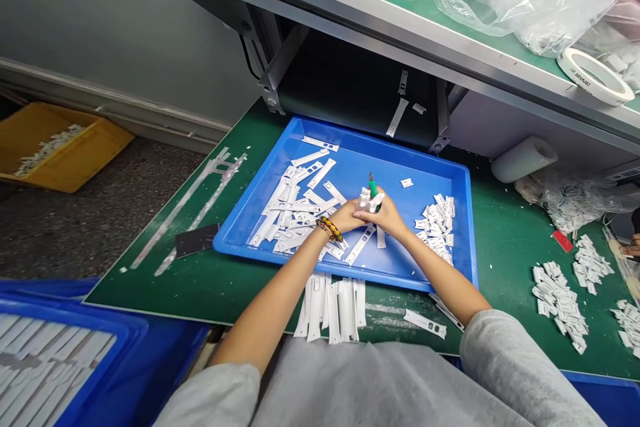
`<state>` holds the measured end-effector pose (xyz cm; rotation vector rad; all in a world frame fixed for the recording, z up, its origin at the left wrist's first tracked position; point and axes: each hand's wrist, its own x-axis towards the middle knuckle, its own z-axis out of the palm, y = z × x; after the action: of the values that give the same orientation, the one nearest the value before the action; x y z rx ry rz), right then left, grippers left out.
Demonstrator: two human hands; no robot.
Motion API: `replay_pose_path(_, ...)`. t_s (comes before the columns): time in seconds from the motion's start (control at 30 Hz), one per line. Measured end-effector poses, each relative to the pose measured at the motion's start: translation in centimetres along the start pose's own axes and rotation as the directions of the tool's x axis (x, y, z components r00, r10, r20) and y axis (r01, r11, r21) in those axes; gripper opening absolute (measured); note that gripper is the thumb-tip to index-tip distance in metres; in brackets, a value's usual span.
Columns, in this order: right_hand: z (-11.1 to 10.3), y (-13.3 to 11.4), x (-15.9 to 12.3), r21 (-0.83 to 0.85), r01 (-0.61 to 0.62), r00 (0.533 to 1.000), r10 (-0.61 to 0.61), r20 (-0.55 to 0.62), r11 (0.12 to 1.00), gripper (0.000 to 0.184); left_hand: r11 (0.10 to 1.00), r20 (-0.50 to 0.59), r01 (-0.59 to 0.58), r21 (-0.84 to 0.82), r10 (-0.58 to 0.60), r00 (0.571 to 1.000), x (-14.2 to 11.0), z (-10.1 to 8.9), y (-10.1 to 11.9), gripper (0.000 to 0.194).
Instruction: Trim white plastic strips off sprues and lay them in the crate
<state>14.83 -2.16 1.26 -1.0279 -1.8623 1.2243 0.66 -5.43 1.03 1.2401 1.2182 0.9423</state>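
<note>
Left hand [340,217] and right hand [386,217] are pressing together, pinching white plastic pieces [365,199] and a green-handled tool [372,185] above a blue tray [390,153].

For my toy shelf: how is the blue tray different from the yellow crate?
The blue tray sits on a green mat; the yellow crate sits lower, on the dark floor. The blue tray holds many long white strips; the yellow crate holds one small white heap. The blue tray lies under the hands; the yellow crate lies off to the left. Both are open on top.
</note>
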Motion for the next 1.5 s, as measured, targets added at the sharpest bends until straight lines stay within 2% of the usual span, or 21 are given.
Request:
replay_pose_path(0.07, -0.6, 0.3, 0.4, -0.008, -0.017, 1.0, 0.017, 0.017, 1.0, 0.058, 0.999, -0.036, 0.013, -0.035, -0.015, 0.999, 0.2, -0.2, -0.2, 0.017)
replay_pose_path(0.13, -1.8, 0.9, 0.9, -0.014, -0.071, 0.997, 0.071, -0.033, 0.997, 0.062, 0.997, -0.12, 0.027, -0.078, -0.036, 0.992, 0.4, -0.8, -0.5, 0.014)
replay_pose_path(0.23, -4.0, 2.2, 1.0, -0.118, -0.196, 0.971, 0.176, -0.158, 0.974, 0.051, 0.985, -0.278, 0.029, -0.168, -0.075, 0.958, 0.7, -1.9, -0.7, 0.016)
replay_pose_path(0.27, -4.6, 2.6, 0.9, -0.179, -0.249, 0.963, 0.223, -0.154, 0.952, 0.044, 0.979, -0.324, 0.023, -0.201, -0.089, 0.942, 0.8, -2.2, -0.8, 0.016)
replay_pose_path(0.37, -5.3, 3.5, 0.4, -0.341, -0.354, 0.926, 0.378, 0.006, 0.871, 0.031, 0.961, -0.39, 0.032, -0.275, -0.142, 0.91, 0.9, -2.5, -0.6, 0.017)
replay_pose_path(0.47, -4.9, 3.8, 0.1, -0.363, -0.358, 0.898, 0.424, 0.119, 0.86, 0.032, 0.95, -0.367, 0.082, -0.301, -0.195, 0.91, 0.7, -2.2, -0.4, 0.016)
replay_pose_path(0.57, -4.4, 3.4, 0.4, -0.283, -0.349, 0.898, 0.405, 0.171, 0.893, 0.035, 0.949, -0.339, 0.121, -0.289, -0.22, 0.915, 0.4, -1.8, -0.2, 0.018)
replay_pose_path(0.67, -4.3, 2.6, 0.6, -0.174, -0.352, 0.891, 0.386, 0.239, 0.92, 0.041, 0.952, -0.328, 0.128, -0.279, -0.22, 0.919, 0.2, -1.8, 0.0, 0.03)
replay_pose_path(0.73, -4.5, 2.2, 0.6, -0.005, -0.373, 0.892, 0.36, 0.273, 0.928, 0.044, 0.949, -0.306, 0.117, -0.293, -0.209, 0.929, 0.1, -1.9, 0.2, 0.04)
replay_pose_path(0.87, -4.8, 1.8, 0.5, 0.416, -0.391, 0.915, 0.297, 0.272, 0.821, 0.045, 0.941, -0.218, 0.104, -0.322, -0.18, 0.959, 0.2, -2.0, 0.5, 0.042)
replay_pose_path(1.0, -5.0, 1.9, 0.6, 0.475, -0.376, 0.925, 0.288, 0.249, 0.796, 0.044, 0.952, -0.085, 0.144, -0.269, -0.172, 0.981, 0.3, -1.7, 0.8, 0.032)
replay_pose_path(1.13, -4.6, 1.7, 0.4, 0.402, -0.353, 0.933, 0.287, 0.216, 0.845, 0.049, 0.966, 0.019, 0.198, -0.167, -0.198, 0.98, -0.2, -1.1, 1.0, 0.026)
replay_pose_path(1.23, -3.9, 1.7, 0.2, 0.265, -0.33, 0.935, 0.275, 0.225, 0.906, 0.053, 0.968, 0.013, 0.228, -0.102, -0.228, 0.974, -0.5, -0.7, 1.0, 0.024)
replay_pose_path(1.3, -3.5, 2.1, 0.3, 0.147, -0.299, 0.944, 0.271, 0.187, 0.943, 0.053, 0.968, -0.034, 0.237, -0.078, -0.24, 0.97, -0.4, -0.7, 0.8, 0.023)
replay_pose_path(1.37, -3.3, 2.8, 1.0, 0.026, -0.281, 0.956, 0.278, 0.094, 0.959, 0.05, 0.967, -0.107, 0.247, -0.07, -0.253, 0.962, -0.2, -1.0, 0.6, 0.021)
replay_pose_path(1.5, -3.2, 4.1, 4.3, -0.125, -0.277, 0.96, 0.269, -0.079, 0.953, 0.034, 0.964, -0.309, 0.249, -0.098, -0.267, 0.913, 0.3, -1.9, 0.4, 0.022)
